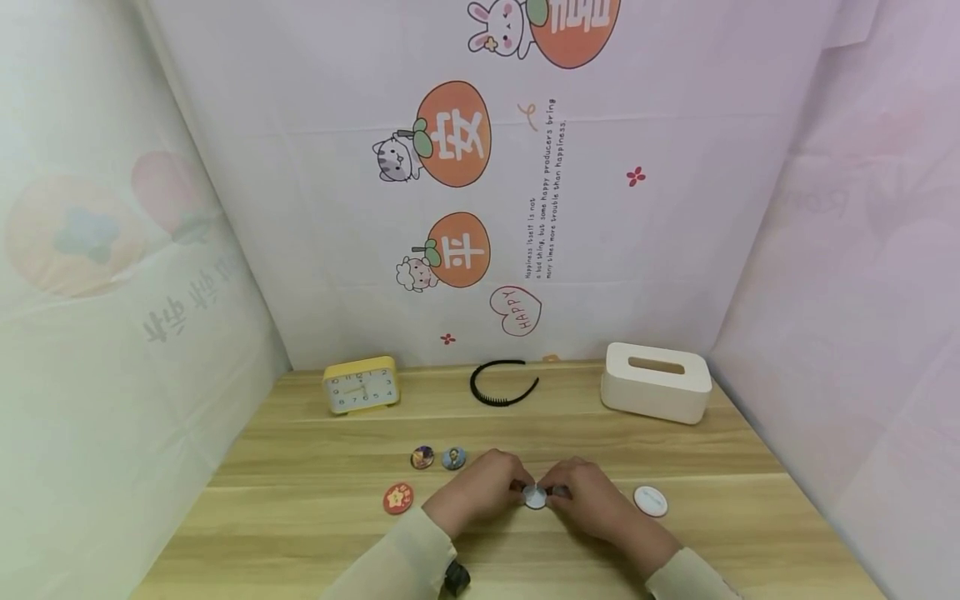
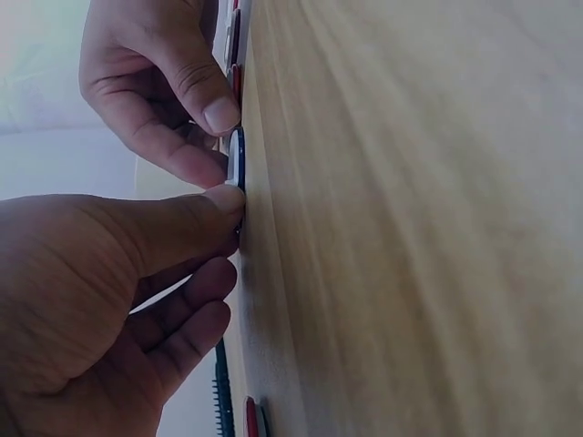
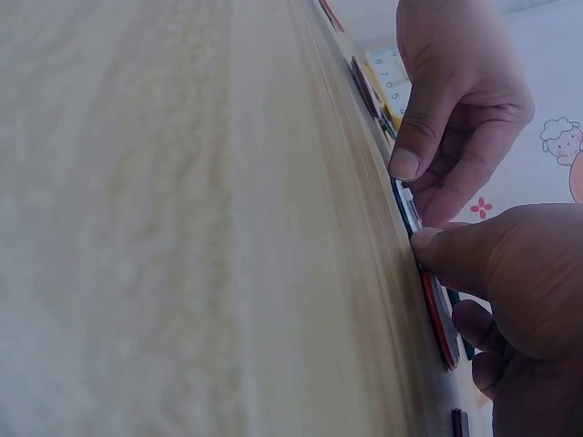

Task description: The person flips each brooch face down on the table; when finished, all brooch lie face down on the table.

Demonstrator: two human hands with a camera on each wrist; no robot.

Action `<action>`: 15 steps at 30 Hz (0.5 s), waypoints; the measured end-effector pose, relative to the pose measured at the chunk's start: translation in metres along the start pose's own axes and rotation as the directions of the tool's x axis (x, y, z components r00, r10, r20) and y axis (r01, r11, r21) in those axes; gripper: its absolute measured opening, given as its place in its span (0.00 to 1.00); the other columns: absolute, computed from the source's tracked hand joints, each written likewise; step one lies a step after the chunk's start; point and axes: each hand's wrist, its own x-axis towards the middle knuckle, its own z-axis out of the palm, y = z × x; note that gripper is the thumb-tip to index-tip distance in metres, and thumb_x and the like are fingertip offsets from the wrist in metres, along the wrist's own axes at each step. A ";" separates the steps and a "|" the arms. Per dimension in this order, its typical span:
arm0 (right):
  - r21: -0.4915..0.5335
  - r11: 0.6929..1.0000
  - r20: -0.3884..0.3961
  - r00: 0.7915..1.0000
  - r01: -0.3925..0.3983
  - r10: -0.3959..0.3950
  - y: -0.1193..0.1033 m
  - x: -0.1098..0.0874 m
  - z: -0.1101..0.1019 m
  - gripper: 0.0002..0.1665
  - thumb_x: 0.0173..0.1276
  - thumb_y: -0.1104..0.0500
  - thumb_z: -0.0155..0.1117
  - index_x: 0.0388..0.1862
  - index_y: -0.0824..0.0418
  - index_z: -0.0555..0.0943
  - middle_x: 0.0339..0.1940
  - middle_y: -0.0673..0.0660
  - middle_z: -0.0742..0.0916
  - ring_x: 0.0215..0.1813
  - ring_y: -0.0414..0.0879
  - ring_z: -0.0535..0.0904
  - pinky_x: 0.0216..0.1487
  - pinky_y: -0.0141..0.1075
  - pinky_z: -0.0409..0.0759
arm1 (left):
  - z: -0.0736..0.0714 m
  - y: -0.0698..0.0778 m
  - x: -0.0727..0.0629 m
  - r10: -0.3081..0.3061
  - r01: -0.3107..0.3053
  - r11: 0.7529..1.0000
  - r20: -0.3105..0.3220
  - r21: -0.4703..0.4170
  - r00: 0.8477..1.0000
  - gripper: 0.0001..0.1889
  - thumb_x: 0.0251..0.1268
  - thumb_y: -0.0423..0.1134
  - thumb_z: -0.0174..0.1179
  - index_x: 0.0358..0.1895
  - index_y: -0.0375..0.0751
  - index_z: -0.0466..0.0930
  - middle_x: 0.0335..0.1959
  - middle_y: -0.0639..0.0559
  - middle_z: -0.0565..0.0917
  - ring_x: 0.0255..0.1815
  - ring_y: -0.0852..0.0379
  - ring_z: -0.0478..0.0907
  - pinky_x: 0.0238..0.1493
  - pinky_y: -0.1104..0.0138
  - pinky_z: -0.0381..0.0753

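Observation:
Both hands are close together over the wooden table (image 1: 315,517). Between them lies a round pin badge (image 1: 535,497) with its silvery back facing up. My left hand (image 1: 491,479) pinches the badge's left edge between thumb and fingers. From the opposite side, my right hand (image 1: 588,492) pinches its right edge. The wrist views show the badge (image 2: 236,157) low at the table surface, both thumbs on its near rim. A dark round piece (image 1: 561,492) shows partly under the right hand; its kind is hidden.
Left of the hands lie a red star badge (image 1: 398,498), a blue portrait badge (image 1: 453,457) and a dark patterned badge (image 1: 422,457). A white badge (image 1: 651,501) is at right. Behind stand a yellow clock (image 1: 362,386), black headband (image 1: 495,402) and white tissue box (image 1: 652,392).

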 end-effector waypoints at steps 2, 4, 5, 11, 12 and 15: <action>-0.001 1.000 0.002 1.000 0.000 0.000 0.000 0.000 0.000 0.10 0.71 0.64 0.77 0.48 0.52 0.94 0.48 0.46 0.94 0.49 0.41 0.83 0.49 0.37 0.84 | 0.000 0.000 0.000 -0.002 0.002 1.000 -0.003 0.006 1.000 0.08 0.71 0.37 0.75 0.47 0.57 0.97 0.41 0.67 0.92 0.43 0.73 0.83 0.48 0.75 0.83; 0.002 1.000 0.006 1.000 0.000 0.000 -0.001 0.000 0.000 0.10 0.71 0.64 0.77 0.48 0.53 0.94 0.48 0.47 0.94 0.48 0.41 0.83 0.48 0.37 0.83 | 0.000 0.000 -0.001 -0.003 0.003 1.000 -0.001 0.003 1.000 0.08 0.71 0.38 0.75 0.47 0.57 0.97 0.42 0.67 0.92 0.44 0.73 0.84 0.49 0.75 0.83; 0.003 1.000 0.008 1.000 -0.001 0.001 -0.001 -0.001 -0.001 0.10 0.71 0.64 0.77 0.48 0.53 0.94 0.48 0.47 0.94 0.48 0.41 0.83 0.48 0.37 0.83 | 0.000 0.001 -0.002 -0.002 0.002 1.000 -0.002 0.003 1.000 0.08 0.71 0.39 0.75 0.47 0.58 0.97 0.42 0.68 0.93 0.45 0.74 0.84 0.49 0.75 0.83; -0.015 1.000 0.002 1.000 -0.001 0.002 -0.001 -0.001 -0.002 0.10 0.70 0.63 0.78 0.48 0.54 0.94 0.49 0.48 0.94 0.49 0.42 0.83 0.48 0.38 0.84 | -0.007 -0.001 -0.012 -0.063 0.063 0.996 -0.006 -0.058 0.998 0.11 0.73 0.40 0.73 0.55 0.53 0.93 0.54 0.63 0.92 0.56 0.65 0.87 0.60 0.68 0.86; -0.021 1.000 0.000 1.000 0.001 -0.001 -0.001 -0.001 -0.002 0.10 0.70 0.63 0.78 0.48 0.54 0.94 0.49 0.48 0.94 0.49 0.42 0.84 0.49 0.39 0.85 | -0.010 -0.003 -0.015 -0.089 0.088 0.993 -0.007 -0.077 0.996 0.14 0.74 0.40 0.73 0.59 0.51 0.92 0.57 0.62 0.91 0.59 0.63 0.86 0.63 0.66 0.85; -0.041 0.999 -0.005 1.000 0.009 -0.009 -0.002 0.001 -0.001 0.10 0.70 0.63 0.78 0.48 0.54 0.94 0.48 0.48 0.94 0.50 0.43 0.85 0.52 0.42 0.86 | -0.021 -0.012 -0.028 -0.154 0.152 0.985 -0.012 -0.083 0.988 0.23 0.72 0.42 0.74 0.68 0.48 0.86 0.66 0.57 0.88 0.67 0.56 0.84 0.70 0.60 0.83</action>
